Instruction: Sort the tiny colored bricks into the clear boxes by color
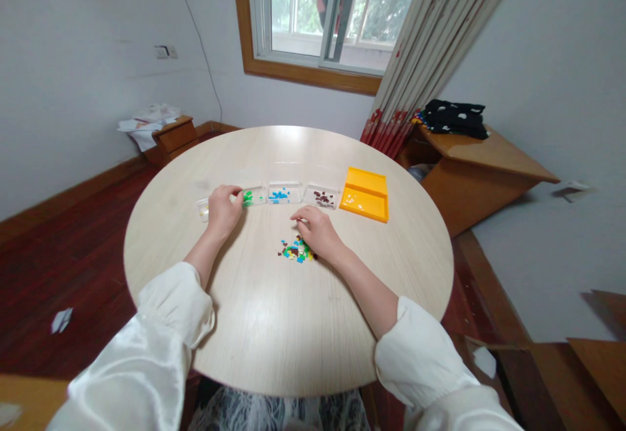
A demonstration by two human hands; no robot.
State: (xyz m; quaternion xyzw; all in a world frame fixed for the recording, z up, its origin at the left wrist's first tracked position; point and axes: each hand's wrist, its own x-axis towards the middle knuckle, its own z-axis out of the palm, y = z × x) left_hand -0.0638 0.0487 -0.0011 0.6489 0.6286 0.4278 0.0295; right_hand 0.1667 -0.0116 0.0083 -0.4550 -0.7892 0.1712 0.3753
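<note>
My left hand (225, 210) is at the left side of a clear box of green pieces (253, 196), its fingers curled together; whatever they may hold is hidden. Above a mixed pile of small plastic pieces (294, 251), my right hand (317, 230) has thumb and fingers pinched; a tiny dark speck shows at the tips, too small to name. The pile has blue, green, yellow, brown and white pieces. Behind the hands stand a clear box with blue pieces (280, 195) and another with dark brown pieces (325, 199). Partly covered by my left hand is a further clear box (201, 210).
An open yellow case (376, 208) with a few white pieces lies right of the clear boxes. Everything stands on a round wooden table (274, 326). Beyond it are a window, a curtain (430, 33) and a side cabinet (489, 163) with dark cloth on top.
</note>
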